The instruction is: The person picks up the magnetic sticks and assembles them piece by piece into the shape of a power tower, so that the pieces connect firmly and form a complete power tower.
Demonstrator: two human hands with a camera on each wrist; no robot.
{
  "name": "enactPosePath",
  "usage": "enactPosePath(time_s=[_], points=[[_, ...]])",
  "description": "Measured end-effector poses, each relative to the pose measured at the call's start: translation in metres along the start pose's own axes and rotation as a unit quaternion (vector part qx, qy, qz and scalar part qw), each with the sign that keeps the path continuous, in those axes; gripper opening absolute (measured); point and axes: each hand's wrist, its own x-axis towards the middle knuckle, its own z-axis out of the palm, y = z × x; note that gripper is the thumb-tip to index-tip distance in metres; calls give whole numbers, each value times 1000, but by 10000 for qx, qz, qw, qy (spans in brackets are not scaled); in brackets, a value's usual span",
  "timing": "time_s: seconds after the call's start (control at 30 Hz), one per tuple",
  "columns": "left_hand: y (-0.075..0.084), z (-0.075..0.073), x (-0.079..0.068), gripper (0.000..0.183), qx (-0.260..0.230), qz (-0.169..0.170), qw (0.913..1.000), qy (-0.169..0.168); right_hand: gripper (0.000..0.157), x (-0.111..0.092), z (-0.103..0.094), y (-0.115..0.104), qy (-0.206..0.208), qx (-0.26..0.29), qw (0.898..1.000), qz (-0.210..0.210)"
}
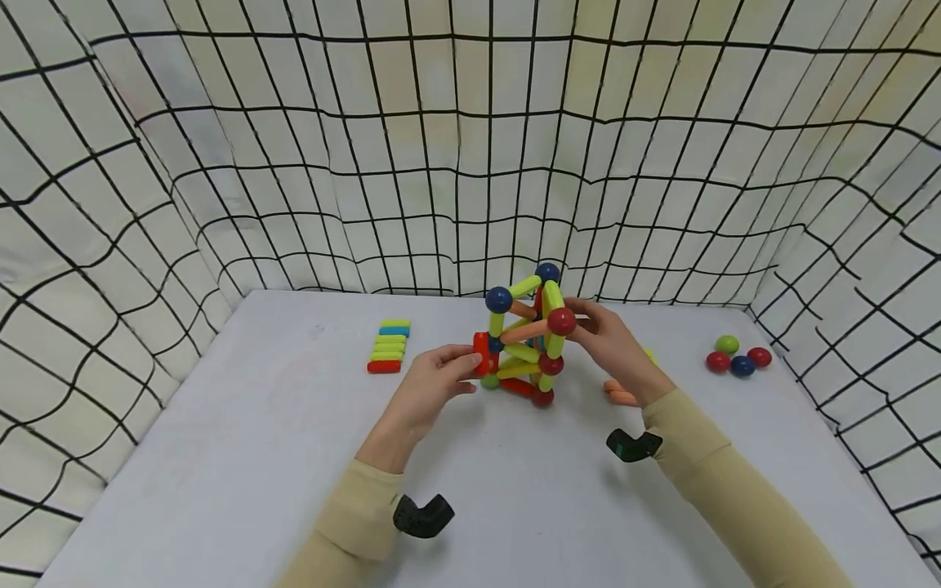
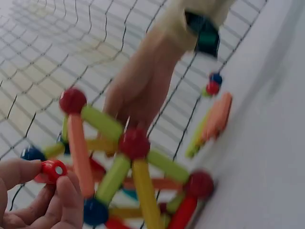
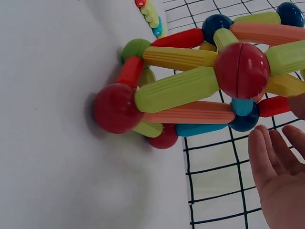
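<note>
A tower of coloured rods and balls (image 1: 524, 331) stands on the table in front of me. My left hand (image 1: 434, 384) pinches a red rod (image 1: 481, 354) at the tower's left side; in the left wrist view its round end (image 2: 52, 170) faces the camera, between thumb and fingers. On the far right side, my right hand (image 1: 613, 347) reaches around the tower. Its loosely extended fingers (image 3: 267, 157) lie beside a dark blue ball (image 3: 244, 120) in the right wrist view, and its thumb overlaps the end of another red rod (image 3: 274, 106) there.
Left of the tower, lime and blue rods (image 1: 390, 345) lie in a row with a red rod (image 1: 384, 367). Orange rods (image 1: 621, 394) lie under my right forearm. Several loose balls (image 1: 738, 359) sit at the right. Black netting over white cloth (image 1: 470, 188) borders the table (image 1: 515, 506).
</note>
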Motion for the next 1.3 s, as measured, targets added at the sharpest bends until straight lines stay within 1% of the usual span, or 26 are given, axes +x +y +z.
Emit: enactPosePath(time_s=[0.07, 0.13, 0.23, 0.33, 0.47, 0.57, 0.6, 0.67, 0.73, 0.8, 0.93, 0.97, 1.13, 1.3], points=[[5, 15, 1, 38, -465, -43, 9989, -107, 61, 6, 1, -3, 32, -41, 10000, -72], [9, 27, 3, 38, -893, -60, 9958, -193, 61, 13, 1, -7, 35, -22, 9999, -98], [15, 40, 8, 37, -1377, -112, 9903, -161, 62, 25, 1, -11, -38, -14, 9999, -126], [19, 49, 13, 37, -1639, -176, 9863, -22, 62, 34, 1, -15, -102, -13, 9999, -37], [22, 57, 19, 36, -1881, -241, 9817, 193, 68, 39, 4, -19, -262, 153, 9995, 100], [22, 63, 21, 34, -2089, -173, 9773, 310, 73, 42, 5, -20, -377, 293, 9988, 135], [22, 65, 22, 34, -2159, -148, 9757, 338, 72, 42, 5, -19, -411, 338, 9985, 117], [23, 68, 23, 34, -2287, -107, 9727, 384, 65, 43, 5, -18, -442, 362, 9983, 113], [23, 72, 24, 35, -2390, -71, 9701, 420, 58, 43, 6, -17, -462, 368, 9982, 94], [24, 75, 25, 36, -2493, -75, 9672, 489, 55, 43, 6, -16, -424, 381, 9983, 156], [27, 79, 26, 37, -2529, -48, 9650, 695, 59, 41, 7, -14, -337, 354, 9984, 283], [27, 80, 27, 37, -2500, -31, 9654, 742, 58, 40, 7, -14, -298, 338, 9985, 319], [30, 85, 30, 34, -2267, -1, 9697, 910, 53, 38, 6, -13, -276, 300, 9989, 236], [31, 87, 31, 32, -2062, -80, 9734, 998, 52, 36, 5, -12, -369, 340, 9987, 125]])
